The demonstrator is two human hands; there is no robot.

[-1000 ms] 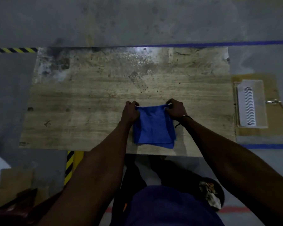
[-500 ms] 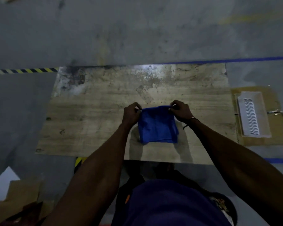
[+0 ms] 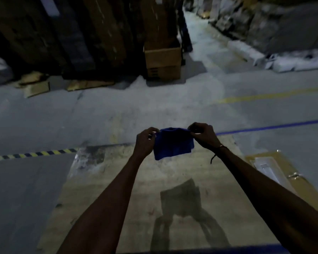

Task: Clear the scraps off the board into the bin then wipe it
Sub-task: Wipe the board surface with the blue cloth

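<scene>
A folded blue cloth [image 3: 173, 143] hangs in the air above the wooden board [image 3: 117, 180], which lies flat on the grey floor. My left hand [image 3: 145, 141] pinches the cloth's top left corner and my right hand [image 3: 203, 135] pinches its top right corner. The cloth's shadow and the shadows of both arms fall on the board below. The board's far left corner is stained dark and white. I see no loose scraps on the board in this dim light.
A brown clipboard with a white sheet [image 3: 272, 171] lies right of the board. An open cardboard box [image 3: 162, 61] stands ahead by dark stacked goods. Flattened cardboard [image 3: 37, 85] lies at far left. Hazard tape [image 3: 33, 154] and a blue line [image 3: 272, 127] mark the floor.
Both hands lifted the blue cloth off the board into the air, still pinching its top corners. The head tilted up, bringing the aisle and boxes into view.
</scene>
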